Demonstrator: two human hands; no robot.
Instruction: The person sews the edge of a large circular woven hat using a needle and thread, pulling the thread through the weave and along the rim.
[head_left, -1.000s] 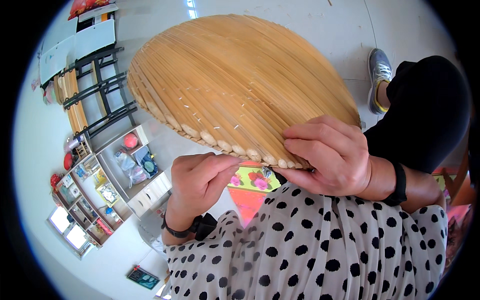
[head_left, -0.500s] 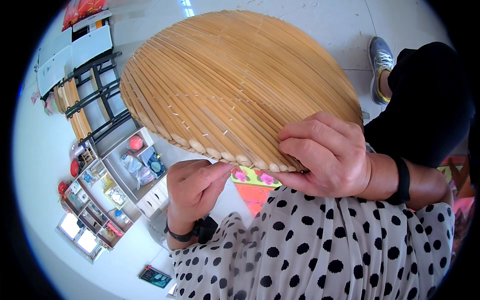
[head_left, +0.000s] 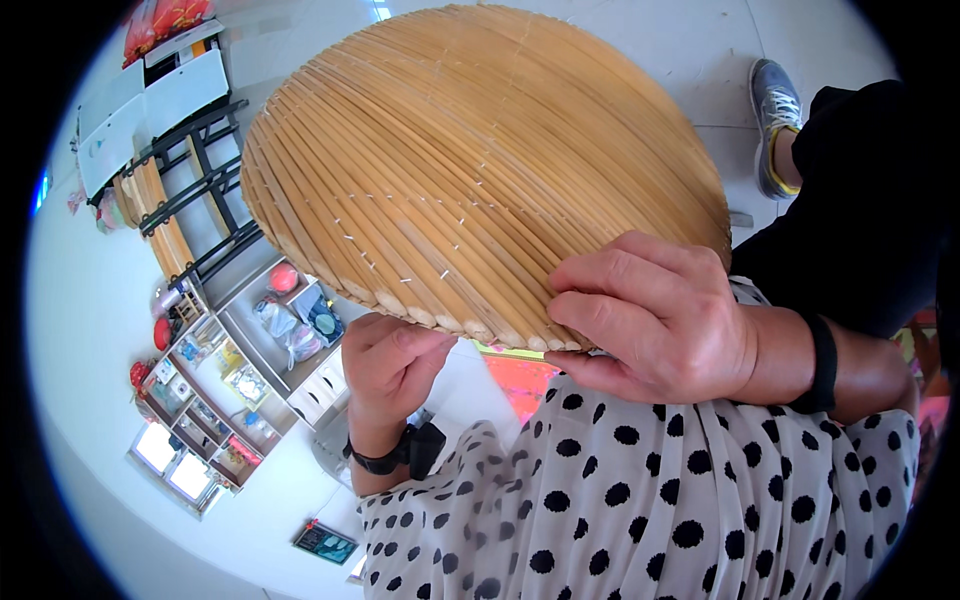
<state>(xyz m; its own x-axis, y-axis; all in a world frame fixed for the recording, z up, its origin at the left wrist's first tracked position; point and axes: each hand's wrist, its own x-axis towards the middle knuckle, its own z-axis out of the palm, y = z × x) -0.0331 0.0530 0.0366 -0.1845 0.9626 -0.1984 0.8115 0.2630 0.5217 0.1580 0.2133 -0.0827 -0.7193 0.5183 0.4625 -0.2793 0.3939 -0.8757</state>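
In the head view, the right hand is clamped on the near edge of a round mat of tan stalks: its fingers lie bent over the top face, with the thumb beneath the rim. The left hand is at the same edge, farther left, its fingers curled and drawn together with the thumb, tips at the rim's underside; whether they pinch anything there is hidden. The mat is held tilted in front of the polka-dot blouse. Compared with a second ago, the right hand's grip is alike, the left hand's tips sit farther left along the rim, and less of the flowered cloth shows below it.
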